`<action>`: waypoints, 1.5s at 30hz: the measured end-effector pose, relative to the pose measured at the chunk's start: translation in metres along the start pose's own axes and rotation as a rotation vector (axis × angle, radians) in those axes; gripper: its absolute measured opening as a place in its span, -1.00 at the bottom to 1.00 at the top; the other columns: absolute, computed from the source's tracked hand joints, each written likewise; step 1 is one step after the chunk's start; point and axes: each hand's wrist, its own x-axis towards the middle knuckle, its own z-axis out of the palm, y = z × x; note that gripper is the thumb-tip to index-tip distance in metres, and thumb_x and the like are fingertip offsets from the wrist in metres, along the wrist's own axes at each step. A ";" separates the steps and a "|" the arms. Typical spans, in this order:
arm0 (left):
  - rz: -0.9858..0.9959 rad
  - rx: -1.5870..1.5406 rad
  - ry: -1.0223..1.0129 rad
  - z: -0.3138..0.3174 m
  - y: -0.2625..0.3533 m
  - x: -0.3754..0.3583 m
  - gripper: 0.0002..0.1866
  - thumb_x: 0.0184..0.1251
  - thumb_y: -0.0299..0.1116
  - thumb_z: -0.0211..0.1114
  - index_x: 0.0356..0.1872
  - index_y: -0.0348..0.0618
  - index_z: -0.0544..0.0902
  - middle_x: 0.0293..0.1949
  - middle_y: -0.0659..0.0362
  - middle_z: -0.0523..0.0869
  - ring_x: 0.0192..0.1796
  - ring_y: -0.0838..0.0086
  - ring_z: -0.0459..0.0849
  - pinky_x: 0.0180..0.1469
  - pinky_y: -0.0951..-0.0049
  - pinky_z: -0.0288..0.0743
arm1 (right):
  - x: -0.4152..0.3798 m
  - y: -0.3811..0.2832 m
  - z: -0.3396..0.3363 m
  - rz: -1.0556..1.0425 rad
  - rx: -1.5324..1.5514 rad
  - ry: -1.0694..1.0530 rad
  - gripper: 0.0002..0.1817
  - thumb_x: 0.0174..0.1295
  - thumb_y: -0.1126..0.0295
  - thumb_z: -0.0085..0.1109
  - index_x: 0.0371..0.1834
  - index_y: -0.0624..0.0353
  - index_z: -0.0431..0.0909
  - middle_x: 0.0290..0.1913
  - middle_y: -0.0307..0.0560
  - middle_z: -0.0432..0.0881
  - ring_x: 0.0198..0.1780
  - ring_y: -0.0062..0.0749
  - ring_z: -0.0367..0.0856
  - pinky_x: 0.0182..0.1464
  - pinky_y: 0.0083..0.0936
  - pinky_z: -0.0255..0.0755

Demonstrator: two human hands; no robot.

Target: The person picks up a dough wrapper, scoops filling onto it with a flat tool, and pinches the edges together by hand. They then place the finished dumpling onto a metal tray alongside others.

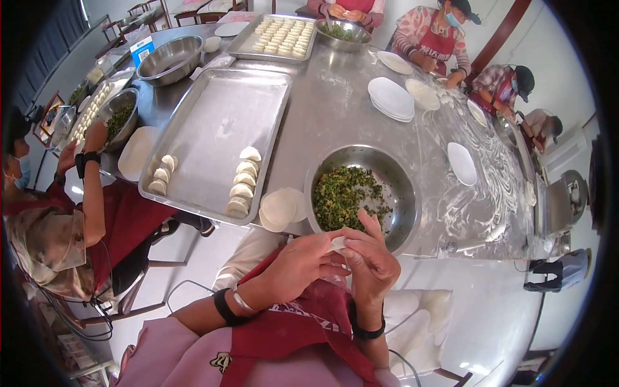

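My left hand point(302, 261) and my right hand point(373, 259) meet in front of my apron, at the table's near edge. Between their fingertips they pinch a small pale dumpling point(337, 244), which the fingers partly cover. Just beyond, a steel bowl point(405, 187) holds chopped green and yellow filling point(348, 193), heaped mostly on its left side. Round dough wrappers point(278, 211) lie overlapping to the left of the bowl. Further left is a large metal tray point(216, 129) with one row of folded dumplings point(242, 180) along its right side and a shorter row point(162, 175) at its left.
A co-worker point(71, 238) sits at my left near another bowl of filling point(122, 119). Across the table stands a full tray of dumplings point(280, 35). White plates point(391, 100) and scattered flour point(477, 213) cover parts of the right side, where other people point(435, 45) work.
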 end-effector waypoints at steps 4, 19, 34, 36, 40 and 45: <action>0.096 0.158 0.007 -0.005 -0.006 -0.002 -0.40 0.70 -0.04 -0.14 0.51 -0.29 0.22 0.29 0.02 0.51 0.32 0.30 0.54 0.36 0.14 0.44 | 0.001 -0.002 0.010 0.001 -0.011 0.026 -0.86 0.10 0.57 0.42 -0.26 0.17 0.74 -0.10 -0.01 0.81 0.29 0.05 0.62 0.49 0.17 0.15; -0.014 0.254 0.011 -0.009 0.000 -0.004 -0.46 0.73 -0.03 -0.24 0.32 -0.29 0.43 0.15 0.08 0.59 0.16 0.39 0.62 0.23 0.25 0.55 | 0.003 -0.004 0.008 0.011 -0.034 -0.117 -0.87 0.11 0.59 0.38 -0.27 0.21 0.74 -0.12 -0.04 0.80 0.23 0.02 0.65 0.48 0.14 0.18; -0.073 0.238 -0.017 -0.009 0.003 -0.005 -0.45 0.72 0.00 -0.25 0.30 -0.27 0.44 0.15 0.09 0.62 0.14 0.40 0.64 0.19 0.26 0.57 | 0.003 0.004 0.007 -0.009 -0.021 -0.238 -0.80 0.08 0.57 0.39 -0.19 0.20 0.76 -0.05 -0.07 0.80 0.30 0.03 0.61 0.49 0.09 0.17; -0.071 0.170 0.012 -0.007 0.003 -0.004 -0.45 0.72 -0.01 -0.24 0.34 -0.27 0.41 0.15 0.08 0.61 0.15 0.39 0.63 0.22 0.25 0.55 | 0.002 0.007 0.007 -0.037 -0.064 -0.268 -0.76 0.08 0.57 0.39 -0.14 0.20 0.76 -0.01 -0.06 0.79 0.34 0.04 0.57 0.48 0.08 0.19; -0.009 0.012 0.051 -0.020 -0.007 -0.001 -0.45 0.72 -0.03 -0.21 0.41 -0.27 0.34 0.18 0.08 0.58 0.18 0.38 0.61 0.28 0.22 0.51 | 0.001 0.001 0.013 0.127 -0.038 -0.195 -0.72 0.09 0.52 0.41 -0.08 0.19 0.76 0.07 -0.03 0.77 0.43 0.05 0.47 0.46 0.06 0.23; 0.048 -0.059 -0.009 -0.020 -0.007 -0.001 -0.47 0.72 -0.08 -0.18 0.43 -0.27 0.31 0.23 0.11 0.53 0.23 0.39 0.58 0.33 0.22 0.46 | -0.003 -0.017 0.021 0.242 0.020 0.006 -0.70 0.12 0.47 0.41 -0.04 0.17 0.75 0.11 -0.01 0.75 0.47 0.07 0.42 0.51 0.08 0.12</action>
